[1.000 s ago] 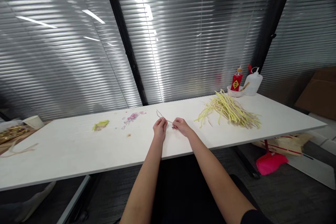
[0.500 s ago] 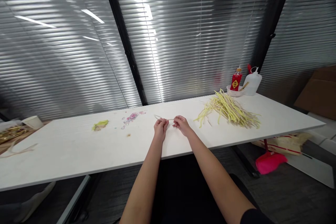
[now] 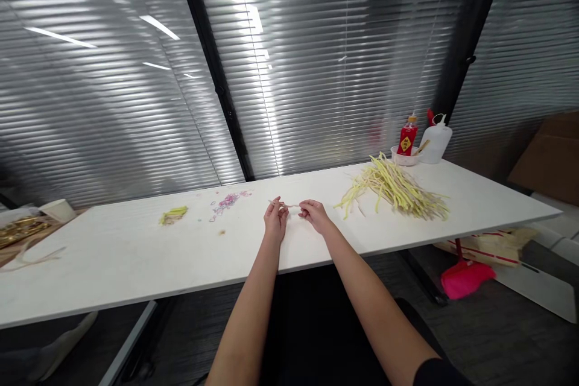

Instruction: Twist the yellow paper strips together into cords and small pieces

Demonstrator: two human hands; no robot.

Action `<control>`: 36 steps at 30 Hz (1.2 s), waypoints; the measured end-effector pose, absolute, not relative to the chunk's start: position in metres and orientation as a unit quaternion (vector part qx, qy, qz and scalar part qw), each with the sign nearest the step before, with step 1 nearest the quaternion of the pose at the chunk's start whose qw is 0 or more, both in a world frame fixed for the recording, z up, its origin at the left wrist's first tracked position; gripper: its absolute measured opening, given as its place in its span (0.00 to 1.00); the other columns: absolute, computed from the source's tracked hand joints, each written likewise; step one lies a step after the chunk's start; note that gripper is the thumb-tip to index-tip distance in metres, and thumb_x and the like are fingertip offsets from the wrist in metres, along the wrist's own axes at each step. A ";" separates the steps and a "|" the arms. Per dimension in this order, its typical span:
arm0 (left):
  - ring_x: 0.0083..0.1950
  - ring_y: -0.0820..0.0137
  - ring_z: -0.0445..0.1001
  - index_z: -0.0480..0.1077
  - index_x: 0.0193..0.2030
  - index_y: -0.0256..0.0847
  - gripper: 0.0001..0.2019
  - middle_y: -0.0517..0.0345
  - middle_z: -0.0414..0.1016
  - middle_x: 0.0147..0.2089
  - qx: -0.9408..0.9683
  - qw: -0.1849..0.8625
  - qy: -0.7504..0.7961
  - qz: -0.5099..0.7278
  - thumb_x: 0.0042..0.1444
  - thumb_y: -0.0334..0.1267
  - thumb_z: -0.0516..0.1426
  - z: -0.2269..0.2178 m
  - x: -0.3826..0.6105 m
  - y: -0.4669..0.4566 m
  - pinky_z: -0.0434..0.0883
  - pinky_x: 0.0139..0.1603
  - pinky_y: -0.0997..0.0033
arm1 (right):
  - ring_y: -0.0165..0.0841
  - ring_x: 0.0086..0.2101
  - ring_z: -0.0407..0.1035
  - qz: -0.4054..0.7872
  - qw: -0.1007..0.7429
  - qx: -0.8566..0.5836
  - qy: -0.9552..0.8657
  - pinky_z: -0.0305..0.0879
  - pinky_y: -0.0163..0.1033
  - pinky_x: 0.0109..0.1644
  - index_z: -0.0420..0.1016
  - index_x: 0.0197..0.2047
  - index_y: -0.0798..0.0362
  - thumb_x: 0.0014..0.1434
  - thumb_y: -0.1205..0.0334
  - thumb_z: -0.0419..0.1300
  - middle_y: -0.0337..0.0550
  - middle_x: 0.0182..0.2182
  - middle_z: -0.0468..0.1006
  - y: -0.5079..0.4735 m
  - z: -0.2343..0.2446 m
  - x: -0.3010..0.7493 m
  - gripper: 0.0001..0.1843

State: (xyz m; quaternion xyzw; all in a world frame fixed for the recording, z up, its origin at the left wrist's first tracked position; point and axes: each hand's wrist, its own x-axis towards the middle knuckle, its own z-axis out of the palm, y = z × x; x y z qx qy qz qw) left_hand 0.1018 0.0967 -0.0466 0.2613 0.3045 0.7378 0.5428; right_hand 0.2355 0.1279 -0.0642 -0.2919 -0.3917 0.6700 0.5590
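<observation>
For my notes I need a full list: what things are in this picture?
table: one, white, across the middle
strip pile: one, yellow-green, table's right part
red bottle: one, red, table's far right edge
squeeze bottle: one, white, beside red bottle
bowl: one, white, before the bottles
small clump: one, yellow-green, table's left part
small bits: several, pink, left of hands
cup: one, white, far left
dustpan: one, pink, floor at right
thin strip: one, pale, between both hands
left hand: one, bare, grip on strip's left part
right hand: one, bare, grip on strip's right end
</observation>
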 end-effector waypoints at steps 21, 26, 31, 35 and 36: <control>0.30 0.81 0.70 0.71 0.42 0.34 0.09 0.59 0.70 0.30 0.195 0.547 0.257 0.772 0.53 0.32 0.59 -0.043 0.099 0.097 0.69 0.37 0.80 | 0.24 0.19 0.63 0.674 0.549 -0.293 -0.398 0.70 0.39 0.36 0.70 0.27 0.55 0.41 0.62 0.65 0.37 0.18 0.69 0.128 -0.065 0.237 0.10; 0.31 0.80 0.71 0.71 0.44 0.35 0.10 0.58 0.70 0.31 0.202 0.539 0.264 0.774 0.55 0.33 0.57 -0.043 0.100 0.097 0.70 0.39 0.80 | 0.25 0.19 0.62 0.663 0.564 -0.314 -0.378 0.69 0.38 0.34 0.68 0.32 0.53 0.40 0.66 0.62 0.33 0.16 0.67 0.127 -0.063 0.234 0.13; 0.32 0.79 0.71 0.72 0.41 0.34 0.08 0.56 0.70 0.32 0.214 0.560 0.281 0.749 0.53 0.31 0.58 -0.044 0.101 0.095 0.71 0.40 0.80 | 0.21 0.16 0.56 0.679 0.592 -0.285 -0.328 0.69 0.38 0.35 0.68 0.35 0.51 0.41 0.65 0.62 0.30 0.17 0.65 0.129 -0.063 0.238 0.14; 0.32 0.80 0.71 0.72 0.36 0.34 0.04 0.56 0.71 0.32 0.200 0.572 0.284 0.743 0.55 0.29 0.57 -0.044 0.099 0.096 0.71 0.39 0.82 | 0.22 0.18 0.57 0.697 0.576 -0.245 -0.348 0.67 0.37 0.33 0.70 0.34 0.52 0.43 0.59 0.64 0.32 0.20 0.65 0.127 -0.060 0.242 0.14; 0.32 0.80 0.71 0.72 0.35 0.34 0.03 0.56 0.71 0.32 0.190 0.575 0.282 0.744 0.55 0.29 0.56 -0.043 0.098 0.097 0.70 0.39 0.83 | 0.23 0.19 0.59 0.701 0.567 -0.235 -0.364 0.66 0.36 0.32 0.71 0.35 0.52 0.43 0.57 0.65 0.33 0.21 0.66 0.126 -0.059 0.242 0.14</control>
